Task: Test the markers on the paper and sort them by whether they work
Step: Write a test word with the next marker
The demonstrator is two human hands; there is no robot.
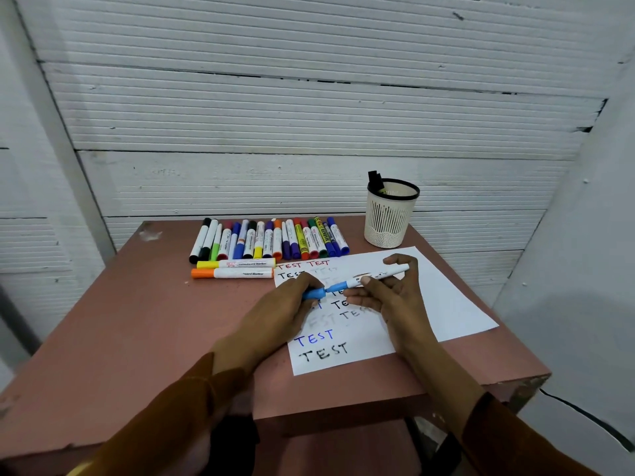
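Observation:
A light blue marker (378,275) with a white barrel is held level above the white paper (443,297). My right hand (388,297) grips the barrel. My left hand (288,304) pinches its light blue cap (314,294) at the tip end; I cannot tell whether the cap is fully seated. The paper bears "TEST" written several times in red, black and blue, some of them faint. A row of several capped markers (271,240) lies at the table's back. A yellow marker (237,264) and an orange marker (233,273) lie crosswise in front of that row.
A white mesh pen cup (390,218) with a black rim stands at the back right and holds a few markers. The pink table (137,321) ends close behind at a white ribbed wall. The table's right edge lies just past the paper.

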